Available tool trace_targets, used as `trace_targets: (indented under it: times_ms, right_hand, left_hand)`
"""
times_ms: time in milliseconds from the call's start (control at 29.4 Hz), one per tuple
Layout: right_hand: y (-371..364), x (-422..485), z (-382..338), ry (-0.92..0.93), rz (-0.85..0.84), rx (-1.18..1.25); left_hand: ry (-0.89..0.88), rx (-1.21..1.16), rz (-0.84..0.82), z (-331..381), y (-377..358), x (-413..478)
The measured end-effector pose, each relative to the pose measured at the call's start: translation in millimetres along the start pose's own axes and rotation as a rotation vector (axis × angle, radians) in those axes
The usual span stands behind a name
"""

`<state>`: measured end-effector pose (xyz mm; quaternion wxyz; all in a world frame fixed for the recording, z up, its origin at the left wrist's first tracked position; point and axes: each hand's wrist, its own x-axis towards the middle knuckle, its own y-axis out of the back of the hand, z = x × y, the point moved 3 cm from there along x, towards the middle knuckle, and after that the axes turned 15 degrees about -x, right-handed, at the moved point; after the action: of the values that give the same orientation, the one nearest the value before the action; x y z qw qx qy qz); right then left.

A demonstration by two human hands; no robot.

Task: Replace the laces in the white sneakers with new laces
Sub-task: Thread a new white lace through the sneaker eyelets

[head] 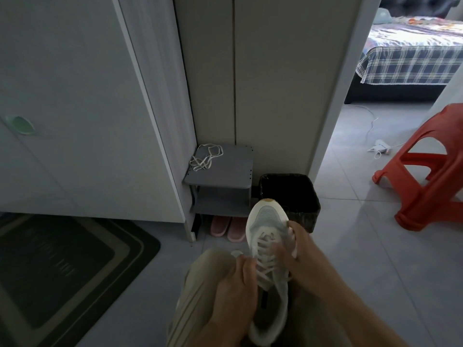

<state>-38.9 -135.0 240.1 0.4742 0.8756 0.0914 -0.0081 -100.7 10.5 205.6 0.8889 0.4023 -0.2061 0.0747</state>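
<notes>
Over the knee lay the white mesh sneaker [266,221], toe pointing away. The left hand [238,279] clasped its near side. The right hand [298,246] held the forefoot edge, fingers blurred at the lacing. Likely light, with a soft upper; best gripped by the firmer sole. The loose white laces [205,156] lay on the grey shoe rack [225,169].

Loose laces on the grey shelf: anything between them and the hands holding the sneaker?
Nothing visible. The loose laces lie uncovered on top of the grey shelf, ahead of the sneaker that the left hand and right hand hold. The black bin stands beside the shelf, off that path.
</notes>
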Motion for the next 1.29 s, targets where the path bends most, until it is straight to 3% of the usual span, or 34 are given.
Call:
trace_targets:
  times_ms: [170, 306, 408, 544, 647, 885, 1021, 1089, 1293]
  right_hand:
    - [-7.2, 13.9, -8.2, -0.217, -0.019, 0.355]
    - [-5.8, 12.2, -7.6, -0.076, -0.021, 0.263]
    - [-1.5, 6.1, -3.4, -0.026, -0.006, 0.292]
    - [1.8, -4.6, 2.0, 0.003, 0.199, 0.323]
    - [-3.5, -11.7, -1.7, 0.05, 0.171, 0.274]
    - [-1.5, -10.7, -4.6, 0.109, -0.02, 0.266]
    - [-2.3, -9.9, -3.3, 0.1, 0.022, 0.286]
    - [-0.7, -12.2, 0.5, 0.091, 0.062, 0.317]
    - [0.4, -13.9, -4.1, 0.303, -0.051, 0.099]
  left_hand:
    - [-0.157, 0.044, -0.071, 9.8, -1.5, -0.7]
    - [-0.037, -0.148, -0.28, 21.9, 17.2, -2.1]
    - [0.021, -0.196, -0.331, 3.0, 35.8, -4.4]
    - [0.164, -0.495, -0.221, -12.2, 53.5, 19.1]
    - [0.19, -0.576, -0.225, -9.5, 49.6, 39.0]
    - [0.154, -0.578, -0.219, -20.4, 35.1, 41.4]
    - [0.172, -0.577, -0.131, -25.5, 33.1, 31.1]
    - [0.182, -0.57, -0.162, -25.0, 34.3, 27.3]
    - [-0.086, -0.368, -0.348, -13.4, 38.1, 35.1]
